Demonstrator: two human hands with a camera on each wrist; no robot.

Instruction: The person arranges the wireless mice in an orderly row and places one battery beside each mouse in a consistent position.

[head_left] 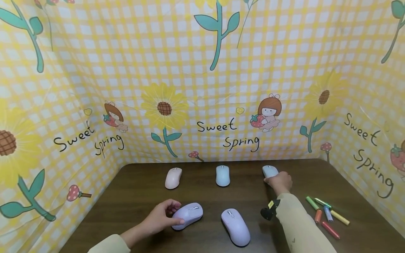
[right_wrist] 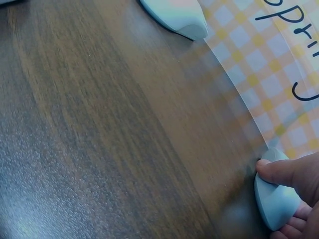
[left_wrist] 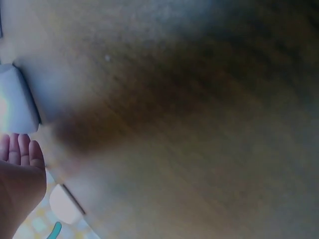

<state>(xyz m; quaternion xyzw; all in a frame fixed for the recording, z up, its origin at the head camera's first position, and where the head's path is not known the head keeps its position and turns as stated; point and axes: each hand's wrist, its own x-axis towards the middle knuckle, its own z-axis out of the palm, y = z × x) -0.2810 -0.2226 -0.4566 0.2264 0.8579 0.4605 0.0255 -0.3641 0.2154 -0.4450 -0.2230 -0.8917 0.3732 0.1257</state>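
Observation:
My left hand [head_left: 161, 216] holds the rear of a lavender computer mouse [head_left: 191, 213], thumb on its near side and fingers bent at its far side. The left wrist view catches only the palm side of that hand [left_wrist: 22, 174], beside the mouse [left_wrist: 17, 97] at the frame's edge. At the back right, my right hand [head_left: 281, 182] grips a light blue mouse [head_left: 269, 170]. The thumb lies on one side of this mouse [right_wrist: 276, 196] and the other fingers curl at its opposite side in the right wrist view. A second lavender mouse [head_left: 235, 226] lies between the arms.
Along the back of the dark wooden table [head_left: 139, 196] lie a pale pink mouse [head_left: 173, 178] and another light blue mouse [head_left: 223, 175]. Several coloured marker-like sticks [head_left: 340, 217] are scattered right of the right forearm. A yellow checked cloth [head_left: 177, 63] encloses the table's back and sides.

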